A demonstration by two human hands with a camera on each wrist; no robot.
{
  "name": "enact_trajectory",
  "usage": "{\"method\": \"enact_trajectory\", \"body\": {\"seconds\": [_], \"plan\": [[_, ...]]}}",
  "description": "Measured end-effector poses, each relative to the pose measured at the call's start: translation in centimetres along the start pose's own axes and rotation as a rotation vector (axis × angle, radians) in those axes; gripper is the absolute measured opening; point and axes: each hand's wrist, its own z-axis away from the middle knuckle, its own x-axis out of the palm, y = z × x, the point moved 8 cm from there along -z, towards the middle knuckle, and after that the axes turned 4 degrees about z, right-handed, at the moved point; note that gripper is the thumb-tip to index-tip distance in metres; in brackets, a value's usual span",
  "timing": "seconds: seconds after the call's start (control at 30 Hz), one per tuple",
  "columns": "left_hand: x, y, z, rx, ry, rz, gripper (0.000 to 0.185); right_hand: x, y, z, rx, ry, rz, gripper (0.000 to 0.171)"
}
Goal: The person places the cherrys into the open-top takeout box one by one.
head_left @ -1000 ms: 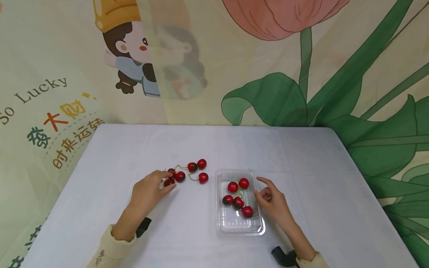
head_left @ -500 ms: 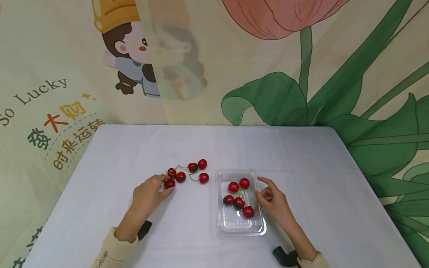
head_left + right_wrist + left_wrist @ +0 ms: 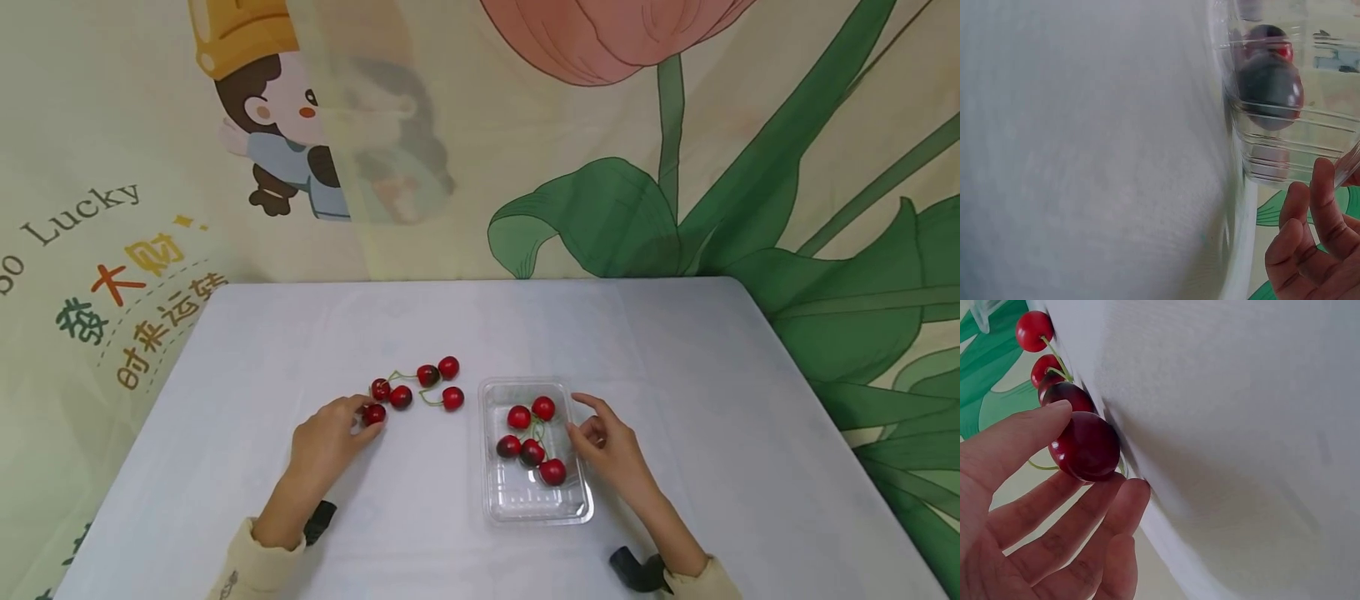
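Note:
My left hand (image 3: 326,446) has thumb and fingers at opposite sides of a dark red cherry (image 3: 1088,447), pinching it at the near left end of a loose group. Just beyond lie more cherries, among them one dark cherry (image 3: 401,397) and one with a green stem (image 3: 453,398). My right hand (image 3: 611,446) holds the right rim of a clear plastic box (image 3: 517,508), its thumb at the rim. Several cherries rest inside, one at the front right (image 3: 552,472). In the right wrist view, fingertips (image 3: 1322,172) meet the box's outer wall.
A white cloth covers the table (image 3: 420,533); its far edge meets a printed backdrop (image 3: 450,242) with a flower, leaves and a cartoon figure. Two bright cherries (image 3: 448,367) (image 3: 428,376) lie farthest back in the loose group. Black wrist gear (image 3: 637,571) sits below the right hand.
My left fingers have drawn back slightly toward me from over the upper cherries to the nearest one, which has shifted a little nearer. The right hand and box stay in place.

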Motion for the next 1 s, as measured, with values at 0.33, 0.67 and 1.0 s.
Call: {"method": "enact_trajectory", "body": {"seconds": [0.33, 0.67, 1.0], "plan": [[-0.5, 0.6, 0.6, 0.048, 0.063, -0.011, 0.041, 0.2, 0.2, -0.1, 0.025, -0.011, 0.011, 0.046], [-1.9, 3.8, 1.3, 0.158, 0.179, -0.046, 0.04, 0.0, -0.1, 0.0, 0.019, -0.01, -0.007, 0.046], [-2.3, 6.1, 1.9, 0.228, 0.222, -0.035, 0.04, 0.1, 0.1, 0.0, 0.021, -0.013, -0.012, 0.046]]}}
